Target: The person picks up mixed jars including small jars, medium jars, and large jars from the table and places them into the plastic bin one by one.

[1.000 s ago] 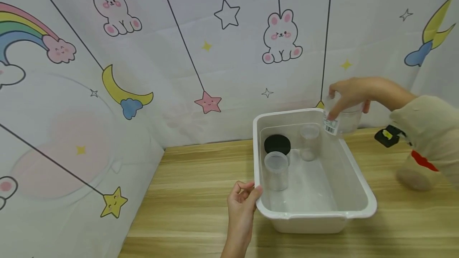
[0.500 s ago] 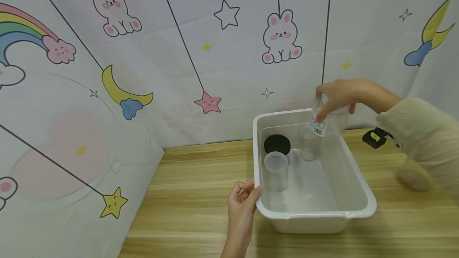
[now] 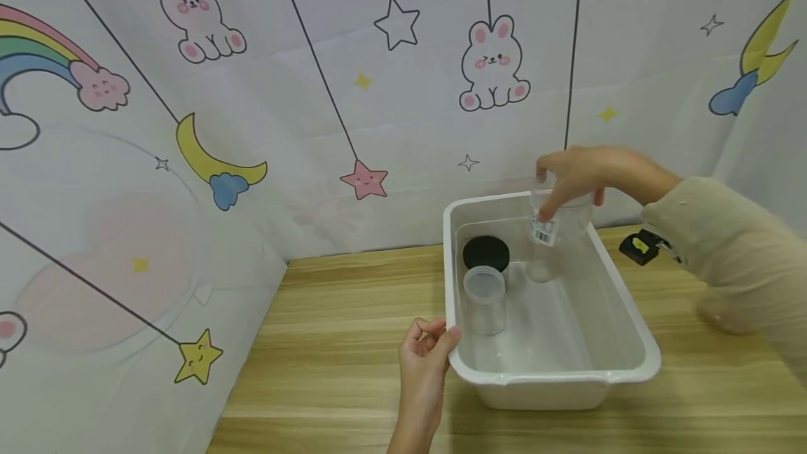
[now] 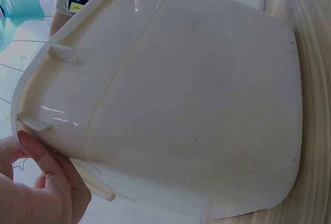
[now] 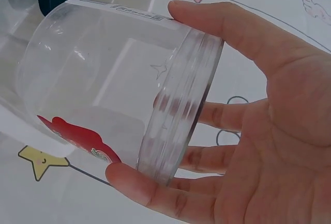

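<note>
My right hand grips a clear plastic jar by its lid end, over the back right part of a white plastic tub. A barcode label and a red label show on the jar in the right wrist view. Thumb and fingers spread around the ridged lid. My left hand pinches the tub's left rim near the front corner; the left wrist view shows its fingers at the rim. Inside the tub stand a black-lidded jar, a clear jar in front of it, and another clear jar, partly covered by the held one.
On the wooden table, right of the tub, stands a transparent container, mostly behind the sleeve. A black wrist device hangs below that sleeve. A patterned cloth backs the table.
My right hand has carried the jar leftward from the tub's right rim to over the tub's back right inside. My left hand has stayed on the rim.
</note>
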Demonstrator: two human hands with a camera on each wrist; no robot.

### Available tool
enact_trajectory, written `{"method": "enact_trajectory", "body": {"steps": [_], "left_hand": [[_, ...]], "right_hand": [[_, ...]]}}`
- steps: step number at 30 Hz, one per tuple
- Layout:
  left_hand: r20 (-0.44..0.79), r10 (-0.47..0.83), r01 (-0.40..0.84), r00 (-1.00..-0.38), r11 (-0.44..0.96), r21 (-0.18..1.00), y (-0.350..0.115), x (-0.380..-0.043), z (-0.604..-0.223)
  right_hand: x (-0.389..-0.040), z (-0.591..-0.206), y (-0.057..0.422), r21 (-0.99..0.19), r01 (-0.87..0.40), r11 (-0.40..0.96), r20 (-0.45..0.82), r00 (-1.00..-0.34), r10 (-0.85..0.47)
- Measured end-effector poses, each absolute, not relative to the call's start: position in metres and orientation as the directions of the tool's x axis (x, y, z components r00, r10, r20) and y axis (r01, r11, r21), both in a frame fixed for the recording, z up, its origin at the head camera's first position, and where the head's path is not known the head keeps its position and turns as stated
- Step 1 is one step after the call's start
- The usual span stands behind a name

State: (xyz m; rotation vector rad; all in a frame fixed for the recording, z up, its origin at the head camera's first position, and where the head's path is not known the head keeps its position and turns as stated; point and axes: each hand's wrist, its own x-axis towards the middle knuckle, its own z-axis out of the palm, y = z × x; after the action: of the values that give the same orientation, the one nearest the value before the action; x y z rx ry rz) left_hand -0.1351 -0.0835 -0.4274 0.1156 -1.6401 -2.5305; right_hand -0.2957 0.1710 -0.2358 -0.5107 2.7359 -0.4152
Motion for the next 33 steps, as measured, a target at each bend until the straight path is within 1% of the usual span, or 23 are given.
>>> {"method": "enact_trajectory", "body": {"steps": [10, 20, 28, 33], "left_hand": [[0.000, -0.147, 0.060, -0.989, -0.404, 0.913, -0.084, -0.135, -0.427], [-0.010, -0.147, 0.052, -0.989, -0.411, 0.910, -0.084, -0.136, -0.426], [-0.013, -0.146, 0.049, -0.989, -0.411, 0.910, -0.084, -0.136, -0.427], [-0.014, -0.145, 0.047, -0.989, -0.407, 0.912, -0.084, -0.136, -0.427]], "right_hand": [[-0.295, -0.247, 0.161, -0.366, -0.309, 0.878, -0.275, -0.865, -0.419], [-0.297, -0.262, 0.150, -0.363, -0.294, 0.884, -0.311, -0.856, -0.413], [-0.298, -0.272, 0.145, -0.361, -0.305, 0.881, -0.318, -0.848, -0.424], [-0.298, -0.278, 0.142, -0.354, -0.298, 0.887, -0.315, -0.855, -0.413]]}}
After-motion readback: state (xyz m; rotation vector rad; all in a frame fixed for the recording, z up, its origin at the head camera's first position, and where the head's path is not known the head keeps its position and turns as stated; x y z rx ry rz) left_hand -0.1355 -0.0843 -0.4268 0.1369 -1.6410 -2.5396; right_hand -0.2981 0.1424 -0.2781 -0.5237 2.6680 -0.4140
